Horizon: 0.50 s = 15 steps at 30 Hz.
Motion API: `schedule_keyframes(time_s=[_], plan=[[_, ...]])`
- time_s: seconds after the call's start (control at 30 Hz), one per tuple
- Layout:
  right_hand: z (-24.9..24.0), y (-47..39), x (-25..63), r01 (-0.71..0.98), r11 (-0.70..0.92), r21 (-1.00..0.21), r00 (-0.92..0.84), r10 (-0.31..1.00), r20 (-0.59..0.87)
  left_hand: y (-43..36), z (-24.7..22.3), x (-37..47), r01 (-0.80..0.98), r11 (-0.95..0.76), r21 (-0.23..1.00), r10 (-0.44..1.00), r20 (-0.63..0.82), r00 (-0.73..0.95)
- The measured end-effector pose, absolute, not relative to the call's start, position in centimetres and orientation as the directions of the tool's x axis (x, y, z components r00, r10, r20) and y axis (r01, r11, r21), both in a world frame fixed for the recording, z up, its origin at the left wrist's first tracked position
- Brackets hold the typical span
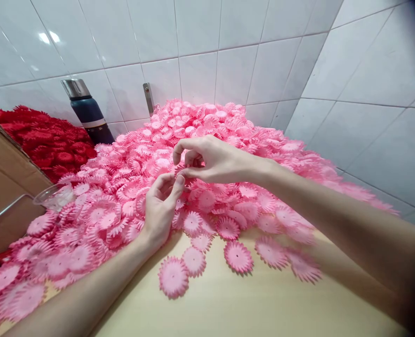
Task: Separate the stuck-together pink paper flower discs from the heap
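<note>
First, at your far left, the red heap (49, 140) lies behind a cardboard box (7, 159) and close to the pink heap (140, 157), so a sideways slide could mix the colours. The clear cup (55, 197) sits at the pink heap's edge; a sweep of your left forearm might tip it. Behind, the bottle (90, 112) could topple if the heap were shoved back. Your left hand (160, 208) has thumb and fingertips drawn close, but I cannot tell whether that grip pinches anything. Your right hand (218, 161) reaches across to it, thumb tip at the left fingers, and what its grip holds is hidden too. Anything small there could slip and vanish, because pink discs lie piled around it. Further right, loose discs (238, 256) rest on the worktop (228, 309), where your lowered right forearm could bend or scatter them.
</note>
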State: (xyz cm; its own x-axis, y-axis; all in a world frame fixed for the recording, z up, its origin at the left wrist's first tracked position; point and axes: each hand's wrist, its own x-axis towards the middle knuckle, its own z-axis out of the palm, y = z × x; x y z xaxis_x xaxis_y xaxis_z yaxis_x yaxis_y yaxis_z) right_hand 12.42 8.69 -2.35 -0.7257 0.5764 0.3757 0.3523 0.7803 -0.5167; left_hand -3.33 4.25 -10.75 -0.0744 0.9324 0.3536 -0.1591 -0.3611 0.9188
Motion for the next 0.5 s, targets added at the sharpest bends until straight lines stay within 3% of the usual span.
schedule_keyframes(time_s=[0.5], plan=[[-2.53, 8.5, 11.87, 0.3, 0.858, -0.418, -0.778, 0.473, 0.413, 4.14, -10.71, -3.26, -0.156, -0.343, 0.926, 0.939, 0.345, -0.014]])
